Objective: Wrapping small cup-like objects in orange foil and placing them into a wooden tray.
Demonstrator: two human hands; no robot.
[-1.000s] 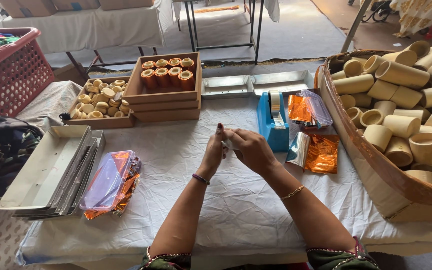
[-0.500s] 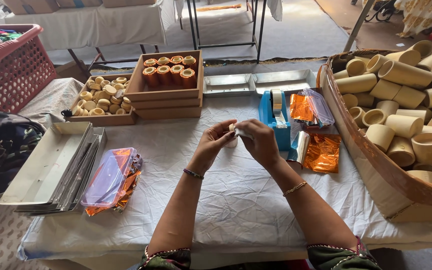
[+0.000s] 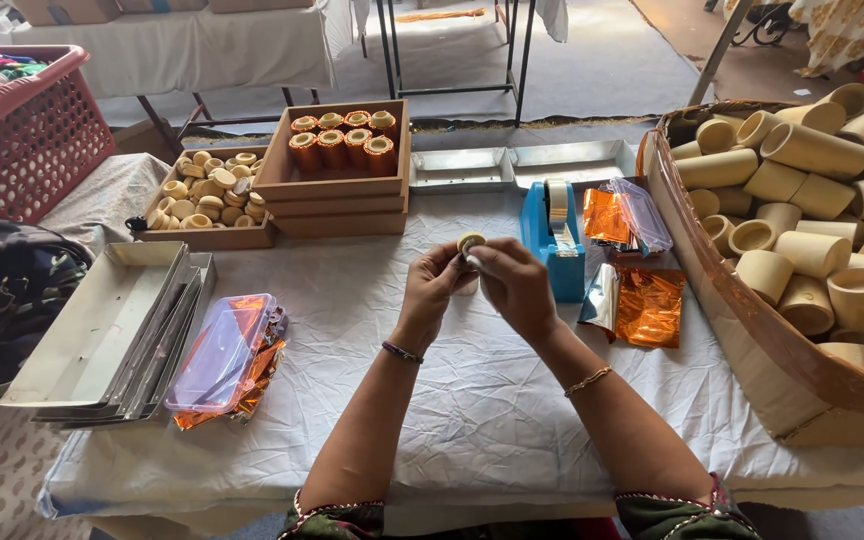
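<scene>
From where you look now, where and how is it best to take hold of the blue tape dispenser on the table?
Probably grip the blue tape dispenser by its two flat side walls, low near the base, coming from above and from its near end. The body is narrow and box-like, so fingers can span it. The tape roll sits up top, so avoid that. The right hand is nearest.

— What's on the table (image 3: 472, 400)?
— A white cloth covers it. Stacked metal trays (image 3: 102, 335) near the left edge, wooden boxes (image 3: 332, 190) at the far edge, a big basket (image 3: 752, 330) on the right edge.
— Middle?
— A blue tape dispenser (image 3: 552, 245) beside orange foil sheets (image 3: 647, 305).
</scene>
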